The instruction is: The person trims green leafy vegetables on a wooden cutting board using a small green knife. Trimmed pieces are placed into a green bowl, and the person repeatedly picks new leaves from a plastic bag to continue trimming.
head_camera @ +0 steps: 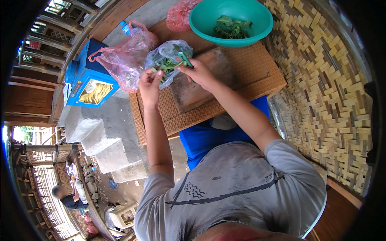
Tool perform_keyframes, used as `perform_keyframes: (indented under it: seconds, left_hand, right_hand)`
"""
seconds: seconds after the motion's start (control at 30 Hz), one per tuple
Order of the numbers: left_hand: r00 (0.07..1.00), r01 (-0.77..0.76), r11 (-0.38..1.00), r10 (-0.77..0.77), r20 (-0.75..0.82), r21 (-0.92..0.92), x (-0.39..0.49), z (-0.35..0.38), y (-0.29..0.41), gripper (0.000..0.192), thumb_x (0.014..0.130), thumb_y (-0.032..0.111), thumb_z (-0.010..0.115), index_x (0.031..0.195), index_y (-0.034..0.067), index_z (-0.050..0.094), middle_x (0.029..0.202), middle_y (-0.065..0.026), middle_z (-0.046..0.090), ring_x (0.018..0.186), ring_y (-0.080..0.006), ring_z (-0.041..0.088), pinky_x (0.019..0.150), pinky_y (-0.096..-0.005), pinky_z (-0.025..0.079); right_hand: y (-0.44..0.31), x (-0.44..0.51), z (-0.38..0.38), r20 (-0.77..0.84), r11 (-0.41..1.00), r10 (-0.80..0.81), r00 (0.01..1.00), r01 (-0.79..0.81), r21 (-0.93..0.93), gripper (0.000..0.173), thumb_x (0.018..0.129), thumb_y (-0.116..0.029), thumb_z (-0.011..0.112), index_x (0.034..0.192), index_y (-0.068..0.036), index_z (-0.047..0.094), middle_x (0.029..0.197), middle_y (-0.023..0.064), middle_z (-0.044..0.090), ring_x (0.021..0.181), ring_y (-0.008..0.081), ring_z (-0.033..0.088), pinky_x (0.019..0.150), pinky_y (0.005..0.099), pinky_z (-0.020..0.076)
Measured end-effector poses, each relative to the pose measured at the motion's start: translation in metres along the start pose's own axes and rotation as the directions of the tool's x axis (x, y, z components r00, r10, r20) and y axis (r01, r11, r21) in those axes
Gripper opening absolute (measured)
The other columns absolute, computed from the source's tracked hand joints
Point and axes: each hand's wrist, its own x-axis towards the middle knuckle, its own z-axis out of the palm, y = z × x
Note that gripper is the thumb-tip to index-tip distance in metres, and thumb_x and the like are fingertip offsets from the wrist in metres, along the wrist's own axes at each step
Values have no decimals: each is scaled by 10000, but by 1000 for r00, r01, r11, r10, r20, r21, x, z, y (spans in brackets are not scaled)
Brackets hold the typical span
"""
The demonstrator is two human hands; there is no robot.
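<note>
My left hand (151, 82) pinches a piece of leafy green vegetable (169, 65) between thumb and fingers. The other end of it meets my right hand (199, 72), which grips a green-handled tool (185, 59), perhaps a knife or peeler. Both hands are over a clear plastic bag (181, 45) holding more greens. Under my right forearm lies a worn wooden board (193, 93) on a woven rattan table (250, 64). At the table's far right, a teal plastic basin (197, 25) holds some leaves.
Pink plastic bags (120, 57) lie left of the clear bag; another pink bag (179, 15) is beside the basin. A blue box (92, 87) stands at the left, above concrete steps (105, 147). A woven bamboo wall (325, 90) borders the right. Another person (71, 200) sits far off at lower left.
</note>
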Motion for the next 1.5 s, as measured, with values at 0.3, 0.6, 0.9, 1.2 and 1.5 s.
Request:
perform_keyframes:
  seconds: [0.3, 0.6, 0.9, 1.2, 1.5]
  left_hand:
    - [998, 40, 998, -42, 52, 48, -34, 19, -31, 174, 988, -2, 803, 1144, 9, 727, 1106, -11, 756, 1019, -86, 681, 888, -248, 520]
    - [979, -76, 993, 58, 194, 87, -41, 30, -29, 335, 922, -62, 823, 1234, 24, 739, 1201, -49, 745, 1162, -170, 686, 1038, -315, 513]
    - [978, -143, 917, 74, 195, 373, -35, 57, -17, 284, 978, 76, 822, 1245, 2, 760, 1190, -97, 779, 1112, -182, 723, 972, -330, 561]
    - [980, -194, 886, 155, 126, 422, -26, 71, -24, 227, 956, 129, 837, 1168, 51, 810, 968, -117, 761, 867, -236, 742, 793, -352, 577]
    - [963, -269, 833, 222, 154, 483, -32, 71, -19, 223, 935, 95, 830, 1150, 41, 808, 933, -117, 719, 781, -264, 713, 709, -368, 568]
  right_hand:
    - [1, -16, -23, -1, 986, 68, 998, -67, 154, 222, 1054, -186, 755, 1219, -42, 721, 1064, 65, 795, 641, 41, 544, 577, 231, 456]
    - [8, -14, -33, -48, 999, 35, 998, -35, -13, 229, 1031, -197, 791, 1188, -43, 731, 919, -29, 712, 651, 32, 533, 575, 226, 431]
    - [12, -14, -39, 8, 965, -77, 997, 77, -250, 227, 1017, -211, 802, 1137, -20, 773, 934, -22, 723, 818, 57, 607, 728, 266, 492]
    - [-4, -26, -39, -69, 988, 39, 997, -49, -147, 238, 1015, -172, 801, 1176, 2, 783, 1006, 1, 762, 915, 77, 651, 827, 272, 529]
    - [-7, -30, -42, -73, 993, 60, 996, -67, -98, 210, 1055, -214, 756, 1162, -34, 769, 1002, 37, 784, 757, 48, 591, 687, 236, 487]
